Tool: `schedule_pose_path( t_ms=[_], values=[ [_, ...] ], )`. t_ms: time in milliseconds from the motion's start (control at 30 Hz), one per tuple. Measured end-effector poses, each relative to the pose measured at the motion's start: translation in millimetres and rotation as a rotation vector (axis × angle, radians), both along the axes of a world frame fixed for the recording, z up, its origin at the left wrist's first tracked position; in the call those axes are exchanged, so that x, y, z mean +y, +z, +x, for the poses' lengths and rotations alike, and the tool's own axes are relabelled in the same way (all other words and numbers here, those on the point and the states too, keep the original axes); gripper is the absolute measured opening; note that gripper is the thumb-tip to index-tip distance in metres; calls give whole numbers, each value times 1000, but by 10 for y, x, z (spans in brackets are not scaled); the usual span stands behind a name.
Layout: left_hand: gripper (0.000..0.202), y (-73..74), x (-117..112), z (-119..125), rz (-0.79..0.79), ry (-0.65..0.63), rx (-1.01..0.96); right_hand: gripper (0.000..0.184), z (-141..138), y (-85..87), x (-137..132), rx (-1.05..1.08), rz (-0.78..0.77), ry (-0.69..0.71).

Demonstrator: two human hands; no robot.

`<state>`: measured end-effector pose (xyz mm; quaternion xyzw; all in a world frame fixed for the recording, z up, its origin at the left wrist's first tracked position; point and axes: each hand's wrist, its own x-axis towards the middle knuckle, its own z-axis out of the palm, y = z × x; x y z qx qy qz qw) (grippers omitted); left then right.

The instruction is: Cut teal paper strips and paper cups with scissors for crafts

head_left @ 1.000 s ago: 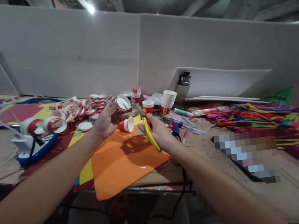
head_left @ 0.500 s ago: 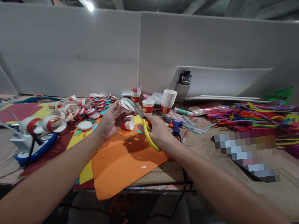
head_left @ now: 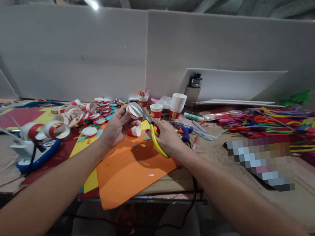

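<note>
My left hand (head_left: 118,127) is closed on a white and red paper cup (head_left: 133,113), cut so that a strip (head_left: 136,129) of its wall curls below the fingers. In my right hand (head_left: 166,134) is a pair of scissors with yellow handles (head_left: 157,144). Its blades (head_left: 142,113) lie across the cup piece. Just behind the scissors stands a whole red and white paper cup (head_left: 156,111). Both hands are above an orange sheet (head_left: 132,174) with small scraps on it.
Curled cup strips (head_left: 73,115) lie at the left behind a blue and white power strip (head_left: 40,157). A cup stack (head_left: 177,106), a blue glue gun (head_left: 186,132), a bottle (head_left: 193,88) and colourful pipe cleaners (head_left: 284,117) are to the right. A white board (head_left: 95,56) stands behind.
Almost nothing differs. The scissor blades have shifted slightly over the cup piece, and both hands keep their hold in the same place.
</note>
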<state>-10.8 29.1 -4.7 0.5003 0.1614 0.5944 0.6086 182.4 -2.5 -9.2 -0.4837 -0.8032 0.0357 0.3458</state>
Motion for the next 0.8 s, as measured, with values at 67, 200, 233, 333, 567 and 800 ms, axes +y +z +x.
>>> schedule_pose_path(
  t_ms=[67, 200, 233, 333, 567, 800],
  values=[
    [43, 3, -1, -1, 3, 2, -1, 31, 3, -17, 15, -4, 17, -2],
    [44, 18, -11, -10, 0, 12, 8, 31, 6, -23, 25, -13, 24, -13],
    [44, 21, -15, -12, -1, 13, 12, 31, 7, -20, 25, -17, 22, -16],
    [45, 32, -23, -15, -5, 21, 16, 31, 10, -12, 24, -29, 26, -24],
    [37, 34, -4, -42, -14, 40, 11, 31, 17, 5, 14, -66, 25, -24],
    [28, 16, 25, -70, -30, 34, 3, 32, 32, 46, -29, -68, 42, -11]
  ],
)
